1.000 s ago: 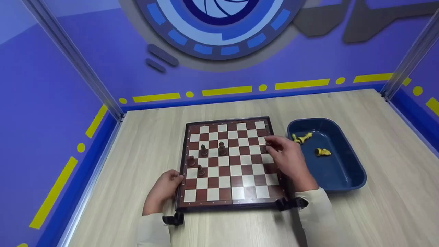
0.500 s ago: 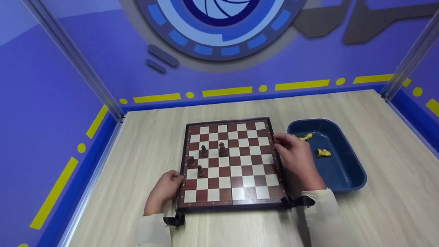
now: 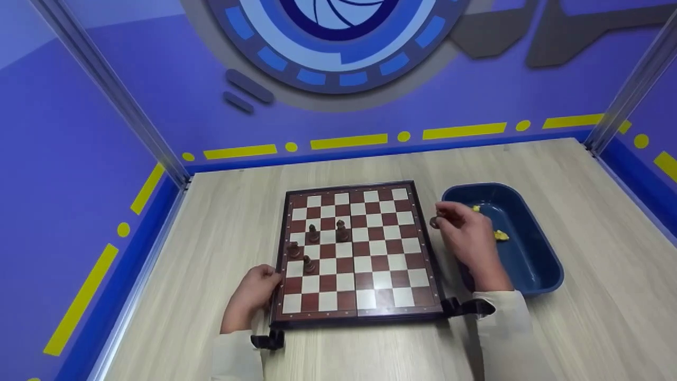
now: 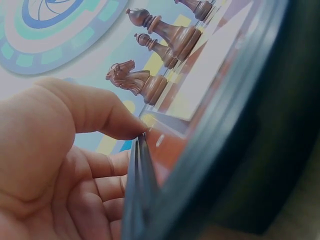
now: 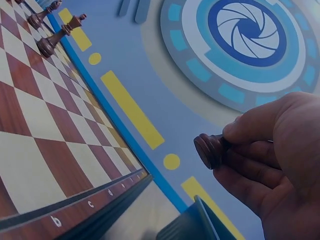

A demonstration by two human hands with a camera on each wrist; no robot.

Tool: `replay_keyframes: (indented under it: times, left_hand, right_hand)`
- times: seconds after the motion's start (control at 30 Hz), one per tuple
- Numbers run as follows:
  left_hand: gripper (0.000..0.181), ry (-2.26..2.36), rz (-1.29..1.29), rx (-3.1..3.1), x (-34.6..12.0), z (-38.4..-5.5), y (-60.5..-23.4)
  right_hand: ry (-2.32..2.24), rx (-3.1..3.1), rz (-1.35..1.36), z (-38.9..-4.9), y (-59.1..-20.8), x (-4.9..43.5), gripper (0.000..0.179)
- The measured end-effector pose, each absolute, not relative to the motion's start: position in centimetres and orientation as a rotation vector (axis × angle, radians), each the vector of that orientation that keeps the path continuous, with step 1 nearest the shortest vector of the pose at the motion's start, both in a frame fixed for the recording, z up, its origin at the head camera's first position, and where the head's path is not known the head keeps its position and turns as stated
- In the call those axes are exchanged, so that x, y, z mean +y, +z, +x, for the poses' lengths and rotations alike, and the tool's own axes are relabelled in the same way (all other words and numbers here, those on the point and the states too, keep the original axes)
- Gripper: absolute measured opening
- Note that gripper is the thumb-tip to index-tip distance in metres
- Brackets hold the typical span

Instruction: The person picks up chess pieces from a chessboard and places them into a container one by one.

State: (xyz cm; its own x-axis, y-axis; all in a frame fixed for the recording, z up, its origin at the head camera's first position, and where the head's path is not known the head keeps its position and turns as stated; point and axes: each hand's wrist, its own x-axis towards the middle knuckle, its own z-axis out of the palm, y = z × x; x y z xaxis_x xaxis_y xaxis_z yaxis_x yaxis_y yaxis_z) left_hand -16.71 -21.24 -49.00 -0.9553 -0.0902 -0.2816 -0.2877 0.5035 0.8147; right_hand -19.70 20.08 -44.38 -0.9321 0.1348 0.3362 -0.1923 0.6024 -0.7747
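Observation:
A brown-and-white chessboard [image 3: 365,275] lies on the table with several dark brown pieces standing on its left half. Among them are a knight [image 4: 135,82], a bishop [image 4: 170,35] and a king [image 5: 62,35]. My left hand [image 3: 254,293] grips the board's left edge, thumb on top and fingers against the side and below. Beyond the right edge, my right hand [image 3: 468,235] pinches a dark brown chess piece [image 5: 210,150] in the air. Its round base points away from the palm. The fingers hide its top, so I cannot tell which piece it is.
A dark blue tub [image 3: 534,270] stands right of the board, partly behind my right hand. In it lies a yellow chess piece [image 3: 501,236], with another yellow bit showing near the fingers. A blue patterned wall [image 3: 338,121] rises behind the table.
My right hand has lifted the dark piece off the board's right side and carried it right, to the near side of the tub's left rim. My left hand has stayed put.

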Motion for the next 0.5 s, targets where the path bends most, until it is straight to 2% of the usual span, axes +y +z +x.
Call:
replay_keyframes:
  times: [0.5]
  left_hand:
    - [0.016, 1.368, -0.3, 2.598, -21.2, -16.6, -48.8]
  right_hand:
    - [1.228, -2.46, -0.051, -19.8, -44.6, 22.1, 0.026]
